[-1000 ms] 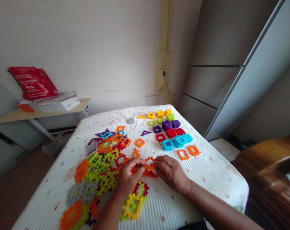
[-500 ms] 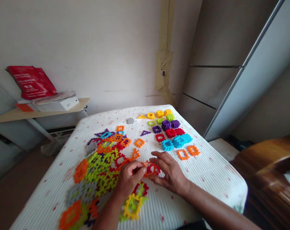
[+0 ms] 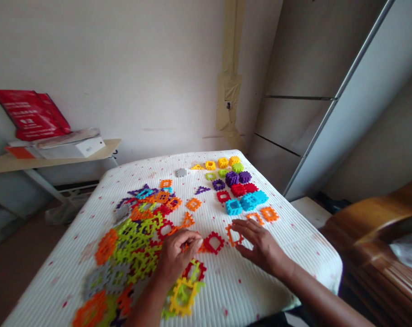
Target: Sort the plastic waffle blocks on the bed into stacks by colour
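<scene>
My right hand (image 3: 265,247) grips an orange square frame piece (image 3: 229,235) with toothed edges, between thumb and fingers, tilted above the white cloth. My left hand (image 3: 180,252) is closed, thumb against fingers. Bits of orange show at its fingertips, but whether it holds them or they lie beneath, I cannot tell. Between the hands a red square frame (image 3: 210,236) lies on the cloth. Left of my left hand spreads a heap of interlocking plastic pieces, mostly lime green (image 3: 132,240). A yellow square frame (image 3: 173,297) lies nearer to me.
Sorted stacks stand toward the back right: yellow (image 3: 222,162), purple (image 3: 232,178), red (image 3: 238,190), light blue (image 3: 250,201) and orange (image 3: 269,213). A grey piece (image 3: 181,172) lies at the back. Beyond the table are a side shelf (image 3: 110,147), a refrigerator (image 3: 290,122) and a wooden chair (image 3: 372,227).
My right hand has moved right, away from my left, carrying the orange square frame. The red frame between the hands is now uncovered. The view has shifted slightly right.
</scene>
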A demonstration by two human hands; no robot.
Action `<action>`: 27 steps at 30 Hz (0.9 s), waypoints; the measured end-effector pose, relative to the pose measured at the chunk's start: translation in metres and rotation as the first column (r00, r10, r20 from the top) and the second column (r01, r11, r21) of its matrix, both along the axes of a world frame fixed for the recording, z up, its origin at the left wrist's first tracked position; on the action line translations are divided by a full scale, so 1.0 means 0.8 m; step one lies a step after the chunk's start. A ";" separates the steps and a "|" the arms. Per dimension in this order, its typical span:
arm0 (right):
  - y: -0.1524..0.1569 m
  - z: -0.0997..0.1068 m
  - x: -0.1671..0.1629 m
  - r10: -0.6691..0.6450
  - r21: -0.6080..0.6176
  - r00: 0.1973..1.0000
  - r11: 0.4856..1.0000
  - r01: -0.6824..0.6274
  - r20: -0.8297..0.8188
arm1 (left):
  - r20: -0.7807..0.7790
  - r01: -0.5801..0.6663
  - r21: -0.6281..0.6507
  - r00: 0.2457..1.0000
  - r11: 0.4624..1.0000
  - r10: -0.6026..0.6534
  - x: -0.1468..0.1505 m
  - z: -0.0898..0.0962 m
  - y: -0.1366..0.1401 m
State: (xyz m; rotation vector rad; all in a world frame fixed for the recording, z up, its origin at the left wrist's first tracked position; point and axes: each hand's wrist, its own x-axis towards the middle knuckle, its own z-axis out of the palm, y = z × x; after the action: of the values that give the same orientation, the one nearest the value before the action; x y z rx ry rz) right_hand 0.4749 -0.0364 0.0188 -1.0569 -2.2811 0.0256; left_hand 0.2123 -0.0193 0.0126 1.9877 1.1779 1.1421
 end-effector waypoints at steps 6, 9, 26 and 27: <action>0.019 -0.015 0.088 -0.137 -0.031 0.990 0.990 0.138 0.039 | -0.011 0.002 0.064 1.000 0.998 -0.001 0.001 0.003 0.002; 0.032 -0.019 0.104 -0.148 -0.065 0.986 0.986 0.153 0.081 | -0.022 -0.007 0.093 1.000 0.996 0.009 0.002 0.003 0.002; 0.056 -0.019 0.094 -0.111 -0.101 0.982 0.987 0.127 0.154 | -0.044 -0.026 0.115 0.999 0.993 0.031 0.003 0.006 0.002; 0.056 -0.020 0.094 -0.111 -0.096 0.981 0.987 0.127 0.156 | -0.043 -0.027 0.113 0.999 0.993 0.032 0.003 0.005 0.002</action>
State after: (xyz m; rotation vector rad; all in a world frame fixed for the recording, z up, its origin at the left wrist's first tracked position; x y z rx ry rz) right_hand 0.5498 0.0088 0.0030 -1.2881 -2.3680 0.0182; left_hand 0.2145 -0.0176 0.0165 2.0964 1.1922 1.2094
